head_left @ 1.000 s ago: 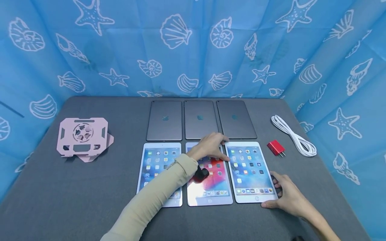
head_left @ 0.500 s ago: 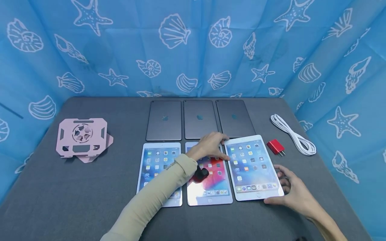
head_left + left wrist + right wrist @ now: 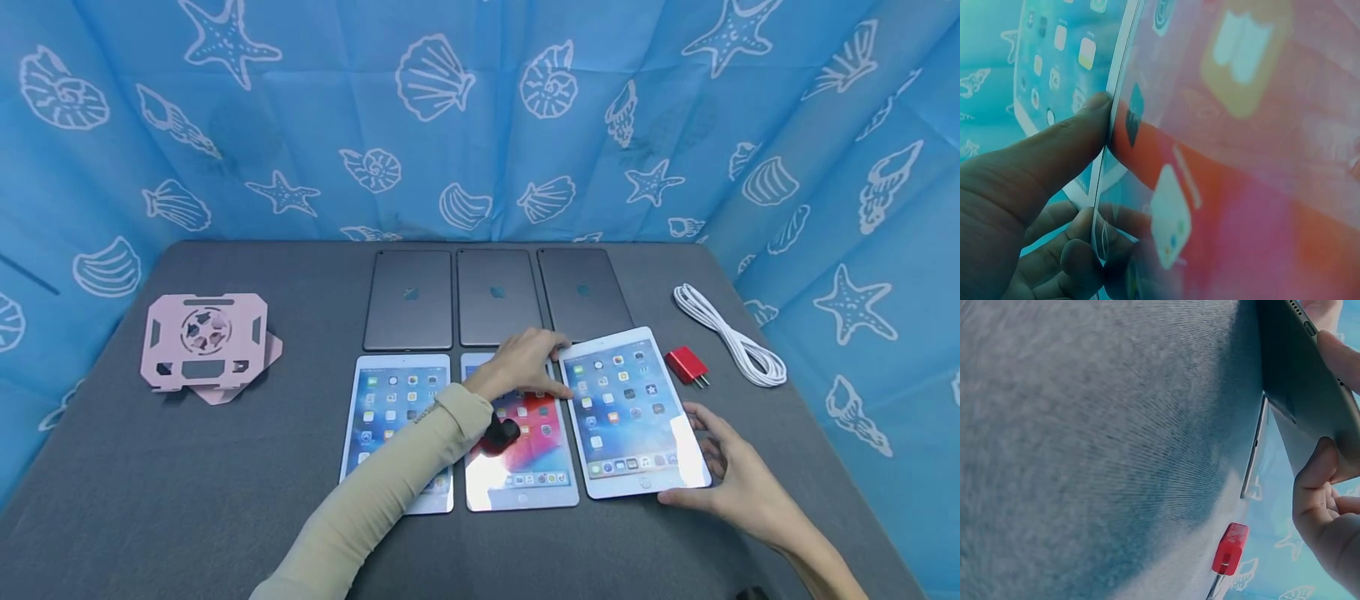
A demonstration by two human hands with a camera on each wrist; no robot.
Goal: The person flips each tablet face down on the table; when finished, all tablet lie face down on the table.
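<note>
In both hands' reach: the right-hand white tablet of the front row is leaning at a slant, its right side standing clear of the grey cloth, its lit screen facing up; the right wrist view is showing its underside.
Right grip: the right hand is gripping the lower right corner, thumb at the bottom edge, fingers bent at the side and underneath.
Left grip: the left hand is touching the left edge, thumb reaching out, fingers bent near the top corner; whether they are pinching it, I cannot tell.
Next over: the middle white tablet and the left white tablet are lying flat, screens lit, partly covered by a pale sleeve or the hand.
Back row: three dark tablets are lying backs up, side by side.
Right side: a red plug is lying near the slanting one, a bundled white cable resting beyond.
Far left: a pink bracket is sitting well apart.
Backdrop: a blue curtain is hanging, patterned with white shells and starfish.
</note>
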